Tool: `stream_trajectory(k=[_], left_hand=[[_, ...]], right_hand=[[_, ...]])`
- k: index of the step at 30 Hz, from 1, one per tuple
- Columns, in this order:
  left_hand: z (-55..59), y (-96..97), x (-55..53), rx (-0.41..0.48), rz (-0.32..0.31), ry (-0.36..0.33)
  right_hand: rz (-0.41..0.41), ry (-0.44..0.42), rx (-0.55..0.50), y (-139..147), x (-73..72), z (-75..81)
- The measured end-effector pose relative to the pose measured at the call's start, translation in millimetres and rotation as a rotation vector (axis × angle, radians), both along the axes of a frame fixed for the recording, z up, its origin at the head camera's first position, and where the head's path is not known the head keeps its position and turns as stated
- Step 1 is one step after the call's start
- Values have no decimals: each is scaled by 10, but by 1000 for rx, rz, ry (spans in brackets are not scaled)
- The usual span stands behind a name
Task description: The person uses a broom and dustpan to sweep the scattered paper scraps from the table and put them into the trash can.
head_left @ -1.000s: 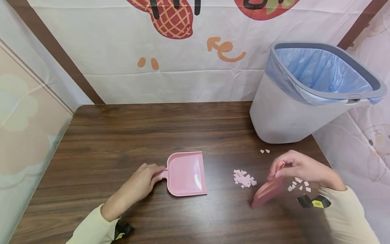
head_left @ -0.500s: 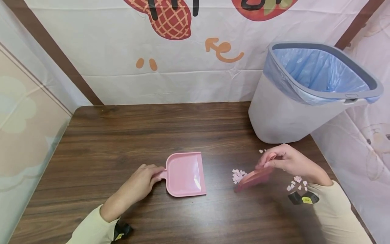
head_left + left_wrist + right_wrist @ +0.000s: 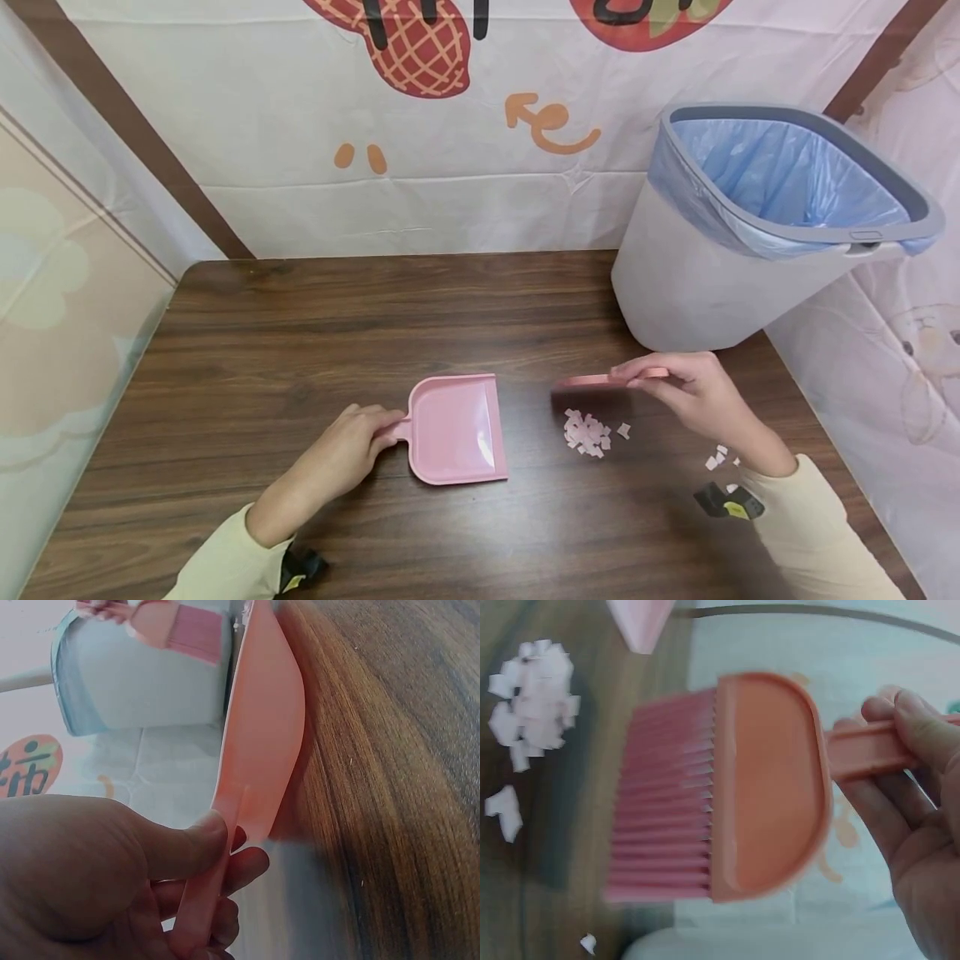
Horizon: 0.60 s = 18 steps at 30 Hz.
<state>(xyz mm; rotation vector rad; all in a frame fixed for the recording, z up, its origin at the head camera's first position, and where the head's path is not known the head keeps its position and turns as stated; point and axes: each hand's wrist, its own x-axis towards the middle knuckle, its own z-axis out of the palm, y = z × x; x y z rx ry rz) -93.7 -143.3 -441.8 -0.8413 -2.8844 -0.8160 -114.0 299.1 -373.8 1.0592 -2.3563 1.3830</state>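
Note:
My left hand grips the handle of a pink dustpan, whose lip faces right on the wooden table. In the left wrist view, thumb and fingers curl round the dustpan handle. A small pink hand brush is in my right hand, pinched by its handle, its dark pink bristles pointing down. In the head view it stands on edge just behind a pile of pale paper scraps, right of the dustpan. A stray scrap lies just right of the pile.
A few more scraps lie by my right wrist, partly covered by it. At the back right stands a light grey trash bin with a blue liner. A printed cloth hangs behind the wooden table.
My right hand has swept the brush leftward, then away to the pile's far side. The pile has shifted slightly left, and its shape has changed. Left hand and dustpan stay put.

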Motion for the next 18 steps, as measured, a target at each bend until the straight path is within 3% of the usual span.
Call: stream_trajectory(k=[2, 8, 12, 15, 18], left_hand=[[8, -2, 6, -3, 4, -12], [10, 1, 41, -1, 12, -49], [6, -5, 31, -7, 8, -16], [5, -12, 18, -14, 4, -3], [10, -17, 10, -15, 6, -3]], right_hand=[[-5, 31, 22, -49, 10, -47], [-22, 11, 82, -72, 63, -142], [-31, -1, 97, -74, 104, -148], [-99, 9, 93, -99, 138, -126], [-233, 41, 78, -130, 177, -101]])
